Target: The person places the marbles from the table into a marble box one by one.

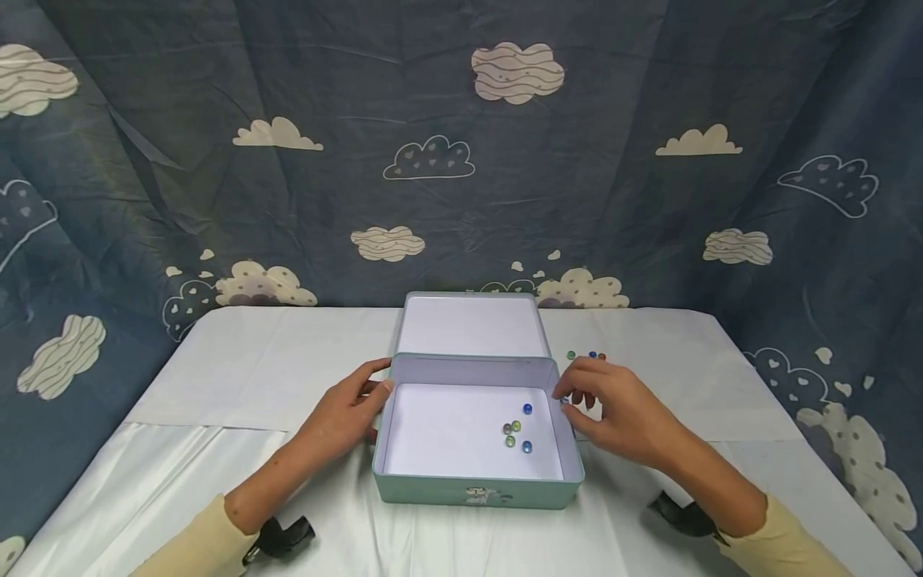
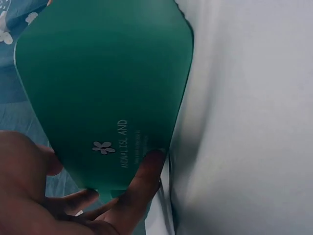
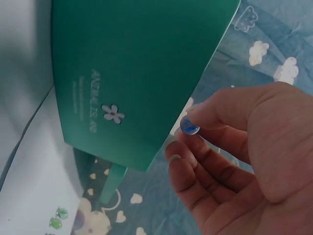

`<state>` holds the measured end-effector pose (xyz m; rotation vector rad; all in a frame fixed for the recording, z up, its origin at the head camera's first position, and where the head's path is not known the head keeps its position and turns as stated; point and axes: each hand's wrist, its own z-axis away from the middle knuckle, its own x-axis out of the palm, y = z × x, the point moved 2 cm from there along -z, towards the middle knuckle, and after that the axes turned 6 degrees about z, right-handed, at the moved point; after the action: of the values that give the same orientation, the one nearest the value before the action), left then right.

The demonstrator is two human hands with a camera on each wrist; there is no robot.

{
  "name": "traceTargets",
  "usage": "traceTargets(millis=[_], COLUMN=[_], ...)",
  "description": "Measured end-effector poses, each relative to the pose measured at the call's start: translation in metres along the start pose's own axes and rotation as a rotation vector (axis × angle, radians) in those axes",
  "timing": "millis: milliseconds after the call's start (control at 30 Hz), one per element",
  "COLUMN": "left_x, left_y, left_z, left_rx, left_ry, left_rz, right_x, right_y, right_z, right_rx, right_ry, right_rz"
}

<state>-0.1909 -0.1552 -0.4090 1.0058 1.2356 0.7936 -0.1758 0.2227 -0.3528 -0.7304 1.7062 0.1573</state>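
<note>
Counting five marbles [image 1: 527, 446] in the one tin box [image 1: 418, 489], plus at least three on the desk [image 1: 663, 344]. I've got the right hand [image 1: 613, 405] pinching a clear-blue marble [image 3: 189, 126] by the box's right wall; left hand [image 1: 346, 413], fingers apart, touches the opposite side.
</note>
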Motion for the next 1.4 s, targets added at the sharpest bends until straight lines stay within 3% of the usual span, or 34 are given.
traceTargets(millis=[367, 767, 1000, 1400], left_x=[-0.005, -0.011, -0.011, -0.011], left_y=[0.005, 0.007, 0.007, 0.008], left_z=[0.006, 0.009, 0.008, 0.005], left_rx=[-0.047, -0.112, -0.107, -0.103], left_ry=[-0.113, -0.230, -0.238, -0.238], left_rz=[0.051, 0.240, 0.247, 0.247], right_x=[0.006, 0.012, 0.017, 0.025], right_y=[-0.016, -0.019, -0.021, -0.021], right_z=[0.003, 0.004, 0.004, 0.002], right_rx=[-0.024, -0.084, -0.164, -0.143], right_ry=[-0.032, -0.036, -0.029, -0.070], right_rz=[-0.009, 0.002, 0.007, 0.010])
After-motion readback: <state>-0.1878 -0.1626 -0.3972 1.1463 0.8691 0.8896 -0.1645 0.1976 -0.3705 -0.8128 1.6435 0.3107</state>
